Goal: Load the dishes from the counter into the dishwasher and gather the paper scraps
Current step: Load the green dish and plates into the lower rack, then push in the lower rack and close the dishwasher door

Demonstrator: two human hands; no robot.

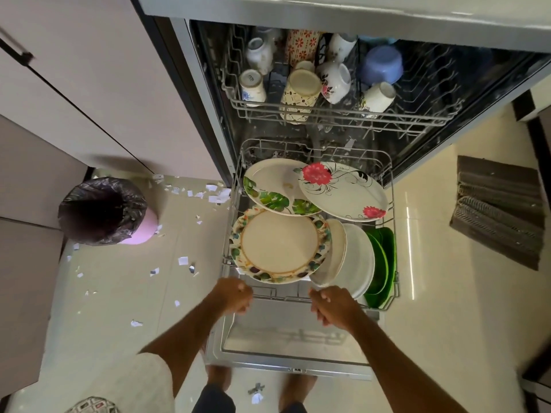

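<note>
We are gripping the lower rack (pixel 283 293) with our left hand (pixel 234 295) and right hand (pixel 334 305), fingers curled round its front rail, probably to slide it in. The plates (pixel 280 245) are sitting loaded inside, and paper scraps (pixel 183 260) are littering the floor.

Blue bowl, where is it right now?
In the head view, the blue bowl sits in the dishwasher's upper rack, toward the right, just behind a white mug.
</note>
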